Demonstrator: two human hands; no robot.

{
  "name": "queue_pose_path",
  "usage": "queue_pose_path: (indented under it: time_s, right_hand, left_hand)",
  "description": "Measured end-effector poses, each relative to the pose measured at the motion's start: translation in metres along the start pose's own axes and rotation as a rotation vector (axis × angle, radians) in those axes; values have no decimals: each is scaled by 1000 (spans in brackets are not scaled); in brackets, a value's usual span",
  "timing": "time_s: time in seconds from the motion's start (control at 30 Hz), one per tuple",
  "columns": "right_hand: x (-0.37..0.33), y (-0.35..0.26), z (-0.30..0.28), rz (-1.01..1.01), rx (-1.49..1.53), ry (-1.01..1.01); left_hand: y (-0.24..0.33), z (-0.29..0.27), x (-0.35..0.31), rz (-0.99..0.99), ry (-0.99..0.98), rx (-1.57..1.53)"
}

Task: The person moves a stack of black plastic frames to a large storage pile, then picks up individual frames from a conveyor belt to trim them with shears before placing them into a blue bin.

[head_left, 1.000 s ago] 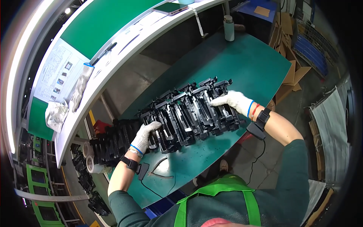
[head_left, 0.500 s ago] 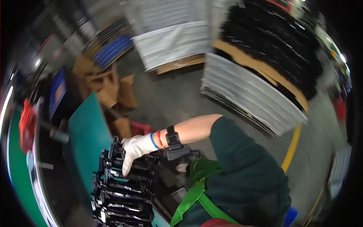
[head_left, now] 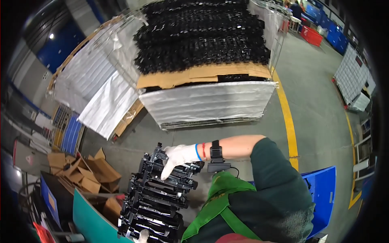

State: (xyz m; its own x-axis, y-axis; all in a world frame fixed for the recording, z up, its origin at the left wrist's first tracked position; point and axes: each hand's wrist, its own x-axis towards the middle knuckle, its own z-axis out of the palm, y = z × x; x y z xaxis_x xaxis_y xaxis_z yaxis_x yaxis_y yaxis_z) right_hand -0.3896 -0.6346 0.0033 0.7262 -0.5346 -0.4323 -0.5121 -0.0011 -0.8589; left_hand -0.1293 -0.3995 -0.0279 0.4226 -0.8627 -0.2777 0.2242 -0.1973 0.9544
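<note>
A long row of black plastic frame-like parts (head_left: 156, 202), packed side by side, lies between my two white-gloved hands. My right hand (head_left: 178, 157) reaches across from the right and clasps the far end of the row, its thumb over the top. At the near end, by the lower edge of the picture, a bit of my left hand (head_left: 143, 236) shows pressed against the parts; the rest of it is hidden. A black band with a small box (head_left: 218, 167) sits on my right forearm.
Ahead stands a mesh cage (head_left: 210, 103) with pale lining, piled with similar black parts (head_left: 202, 38) above a cardboard sheet. Another lined cage (head_left: 95, 93) is to its left. A green bench (head_left: 91, 220) and torn cardboard (head_left: 95, 174) lie left, a blue bin (head_left: 324, 198) right.
My view has swung to the right, bringing the loaded cage to the middle ahead. The row of black parts has come away from the green bench with my hands; a bit of my left hand now shows.
</note>
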Motion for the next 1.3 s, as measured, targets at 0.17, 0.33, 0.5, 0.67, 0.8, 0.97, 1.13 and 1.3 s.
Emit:
queue_pose_path:
  time_s: [0.17, 0.33, 0.5, 0.67, 0.8, 0.97, 1.13, 1.3]
  right_hand:
    - [-22, 39, -104, 19, 64, 166]
    - [-22, 80, -205, -81, 190, 325]
    - [-47, 65, -297, -31, 258, 514]
    - [-21, 76, -385, -39, 226, 789]
    - [-10, 26, -456, -257, 382, 807]
    - [25, -64, -554, -299, 375, 886]
    - [72, -114, -682, -352, 348, 998]
    - [127, -133, -766, -257, 106, 1240]
  left_hand:
    - [10, 75, 66, 86, -105, -63]
    - [42, 147, 110, 105, -123, -63]
    - [72, 224, 218, 60, -211, 86]
    - [122, 284, 312, 256, -309, 177]
    - [199, 347, 393, 465, -429, 194]
    - [320, 424, 513, 491, -363, 312]
    - [430, 496, 660, 936, -763, 281]
    - [506, 566, 762, 566, -702, 294]
